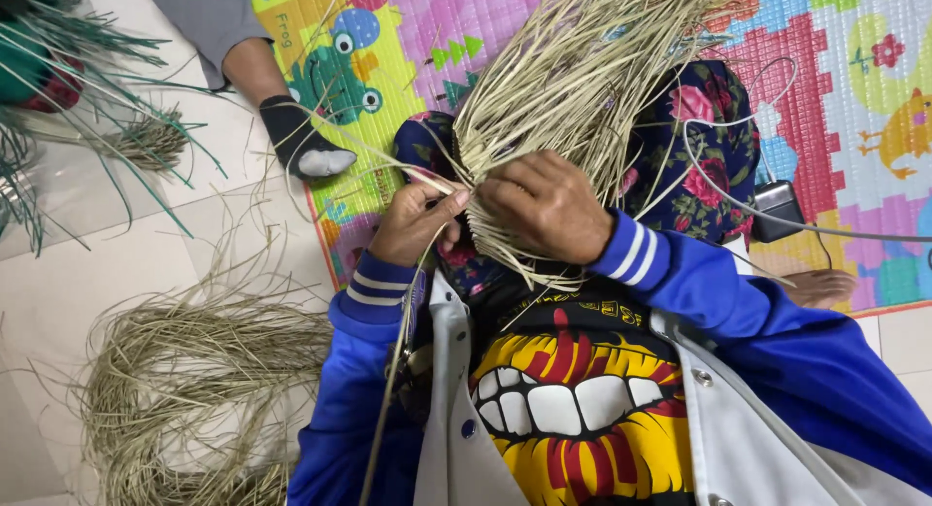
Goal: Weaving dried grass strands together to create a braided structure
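Hands [485, 215] clasped knuckles-up around straw bundle [573, 69]

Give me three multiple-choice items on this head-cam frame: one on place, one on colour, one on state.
1. Where does the loose heap of dry tan straw strands lie?
A. On the pale tiled floor, at the person's left
B. On the colourful play mat
C. In the person's lap

2. What colour are the jacket sleeves of the person at work?
A. Red
B. Blue with white cuff stripes
C. Green

3. How is the right hand?
A. Flat on the floor
B. Raised, holding nothing
C. Closed over the half-woven bundle of tan straw

Answers: 1 A, the heap sits on bare tile beside the colourful foam play mat. 2 B, both forearms show blue cloth with white bands at the wrist. 3 C, its fingers wrap the bundle's lower part, while the left hand pinches strands next to it.
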